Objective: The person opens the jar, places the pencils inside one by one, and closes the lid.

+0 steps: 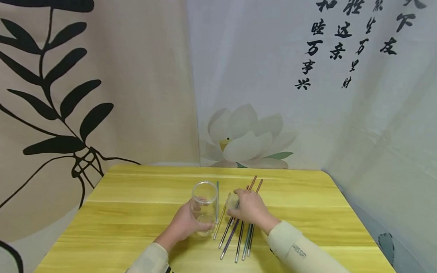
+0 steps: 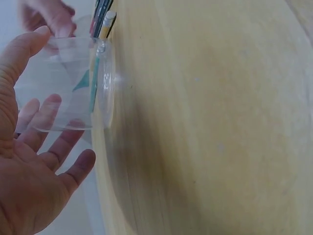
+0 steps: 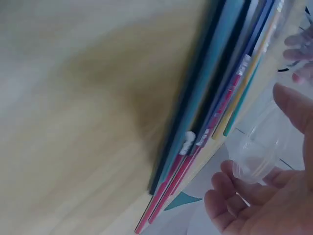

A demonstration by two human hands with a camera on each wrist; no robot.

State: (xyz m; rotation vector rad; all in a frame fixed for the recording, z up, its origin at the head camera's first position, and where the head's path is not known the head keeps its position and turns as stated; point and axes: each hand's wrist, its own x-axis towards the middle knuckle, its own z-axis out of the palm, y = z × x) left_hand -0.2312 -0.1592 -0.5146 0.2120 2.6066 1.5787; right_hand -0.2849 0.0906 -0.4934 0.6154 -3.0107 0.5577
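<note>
My left hand (image 1: 188, 223) grips a clear cylindrical cup (image 1: 204, 206) that stands upright, with the thumb in front and fingers behind. In the left wrist view the thumb and fingers lie around the cup (image 2: 63, 85). My right hand (image 1: 251, 208) is over the pencils, with a small clear round piece (image 3: 259, 142), like a lid, held between thumb and fingers. Beneath and beside it lie several pencils (image 1: 231, 238), loosely fanned, with their eraser ends towards me. A blue pencil (image 1: 217, 196) and a yellow pencil (image 1: 221, 217) lie nearest the cup.
The yellow wood-grain table (image 1: 136, 214) carries everything, its far edge close to a printed cloth backdrop (image 1: 155, 78). Red pencils (image 1: 259, 187) reach towards that far edge. The right sleeve (image 1: 301, 252) crosses the table's near right.
</note>
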